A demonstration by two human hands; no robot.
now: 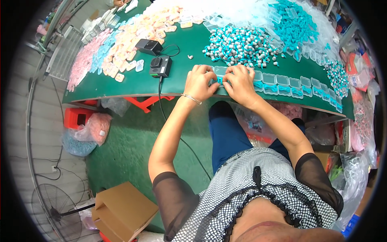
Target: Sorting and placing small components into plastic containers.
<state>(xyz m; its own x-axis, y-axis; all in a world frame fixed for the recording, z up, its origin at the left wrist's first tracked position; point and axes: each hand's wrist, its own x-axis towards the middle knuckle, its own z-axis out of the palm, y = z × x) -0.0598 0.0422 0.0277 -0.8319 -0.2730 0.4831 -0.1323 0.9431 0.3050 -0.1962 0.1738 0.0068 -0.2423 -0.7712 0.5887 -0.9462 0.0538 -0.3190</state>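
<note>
At the table's near edge, both hands are closed around one small clear plastic case (219, 70), the leftmost of a row. My left hand (199, 83) has its fingers bent at the case's left side. Curled over its right side is my right hand (241, 84). A small teal piece (220, 80) shows between the thumbs; which fingertips touch it is partly hidden. To the right, a curving row of open clear cases (283, 80) has teal pieces in the near halves. Beyond the hands lies a heap of small grey-and-teal capped parts (238, 45).
Two black box-shaped devices (160, 66) (148, 46), one with a hanging cable, sit left on the green table (181, 40). Orange, blue and pink pieces (133, 40) spread farther left. Teal parts (292, 24) and clear cases (242, 14) pile up behind. A cardboard box (125, 207) and fan (54, 211) stand below.
</note>
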